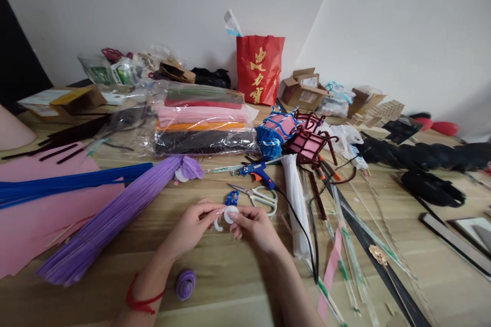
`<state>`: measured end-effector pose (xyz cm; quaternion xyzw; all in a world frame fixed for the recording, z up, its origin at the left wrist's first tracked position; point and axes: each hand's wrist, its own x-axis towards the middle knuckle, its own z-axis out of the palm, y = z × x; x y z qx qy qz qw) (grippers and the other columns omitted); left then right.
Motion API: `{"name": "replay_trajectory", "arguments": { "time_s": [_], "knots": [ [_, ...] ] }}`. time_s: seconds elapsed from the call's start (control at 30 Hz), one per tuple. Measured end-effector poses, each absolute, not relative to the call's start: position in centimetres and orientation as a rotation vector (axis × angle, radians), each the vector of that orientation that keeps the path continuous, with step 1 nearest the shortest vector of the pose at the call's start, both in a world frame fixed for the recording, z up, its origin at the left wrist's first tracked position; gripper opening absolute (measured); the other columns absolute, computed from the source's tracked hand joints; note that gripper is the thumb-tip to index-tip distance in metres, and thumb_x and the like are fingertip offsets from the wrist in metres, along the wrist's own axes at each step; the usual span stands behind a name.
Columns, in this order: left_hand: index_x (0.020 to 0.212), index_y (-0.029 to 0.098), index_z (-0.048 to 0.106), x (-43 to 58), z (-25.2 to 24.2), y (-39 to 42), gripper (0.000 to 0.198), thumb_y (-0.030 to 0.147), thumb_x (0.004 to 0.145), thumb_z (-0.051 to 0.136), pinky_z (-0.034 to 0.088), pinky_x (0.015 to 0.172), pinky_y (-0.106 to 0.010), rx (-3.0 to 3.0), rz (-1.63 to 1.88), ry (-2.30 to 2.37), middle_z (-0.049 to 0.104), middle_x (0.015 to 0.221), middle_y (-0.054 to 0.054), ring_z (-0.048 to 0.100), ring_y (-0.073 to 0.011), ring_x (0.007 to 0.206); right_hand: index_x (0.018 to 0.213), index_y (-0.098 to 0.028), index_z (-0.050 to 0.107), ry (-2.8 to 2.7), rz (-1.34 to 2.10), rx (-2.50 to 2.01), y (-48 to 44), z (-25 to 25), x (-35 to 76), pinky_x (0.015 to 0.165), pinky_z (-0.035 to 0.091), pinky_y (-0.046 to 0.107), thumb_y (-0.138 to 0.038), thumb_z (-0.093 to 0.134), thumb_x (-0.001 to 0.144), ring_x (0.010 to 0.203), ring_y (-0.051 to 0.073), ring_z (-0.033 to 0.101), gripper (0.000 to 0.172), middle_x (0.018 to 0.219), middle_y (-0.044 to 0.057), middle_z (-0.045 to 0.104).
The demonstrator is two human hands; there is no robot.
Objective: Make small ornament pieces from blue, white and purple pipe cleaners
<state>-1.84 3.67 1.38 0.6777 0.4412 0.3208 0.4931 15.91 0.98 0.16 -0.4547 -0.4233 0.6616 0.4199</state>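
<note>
My left hand (195,222) and right hand (253,226) pinch the white coil (230,213); a slackened pinch could let it unwind.

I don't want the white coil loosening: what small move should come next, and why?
Perhaps wrap the curved white tail around the white coil: the tail curves out loose by the left hand, while the right hand pinches the coil.

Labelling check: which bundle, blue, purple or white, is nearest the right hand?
The white bundle, right of the right hand; the purple bundle and blue bundle lie at left.
</note>
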Motion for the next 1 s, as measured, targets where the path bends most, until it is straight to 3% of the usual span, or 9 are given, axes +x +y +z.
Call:
{"name": "replay_trajectory", "arguments": {
  "time_s": [0.4, 0.73, 1.0],
  "knots": [
    [0.084, 0.017, 0.071, -1.2, 1.2, 3.5, 0.028, 0.039, 0.076, 0.056, 0.048, 0.069, -0.028, 1.539, 0.824, 1.094, 0.070, 0.086, -0.005, 0.061, -0.0201, 0.080, 0.062, -0.010, 0.065, -1.069, 1.636, -1.200, 0.9, 0.3, 16.0, 0.045, 0.039, 0.020, -0.046, 0.073, 0.063, 0.041, 0.008, 0.051, 0.037, 0.052, 0.001, 0.060],
    [0.070, 0.017, 0.073, -1.2, 1.5, 3.3, 0.023, 0.037, 0.069, 0.063, 0.045, 0.066, -0.027, 1.395, 0.867, 1.229, 0.070, 0.073, -0.004, 0.061, -0.0197, 0.071, 0.069, -0.011, 0.066, -1.019, 1.730, -1.009, 0.7, 0.5, 16.0, 0.051, 0.042, 0.021, -0.043, 0.073, 0.066, 0.049, 0.009, 0.055, 0.033, 0.057, 0.001, 0.062],
    [0.073, 0.018, 0.074, -1.0, 1.3, 3.4, 0.021, 0.035, 0.069, 0.062, 0.045, 0.078, -0.029, 1.371, 0.848, 1.168, 0.073, 0.086, -0.005, 0.062, -0.0222, 0.082, 0.075, -0.011, 0.064, -0.851, 1.747, -0.900, 1.0, -0.6, 15.5, 0.050, 0.048, 0.022, -0.035, 0.076, 0.065, 0.050, 0.011, 0.060, 0.029, 0.067, 0.005, 0.068]
  ]
}}
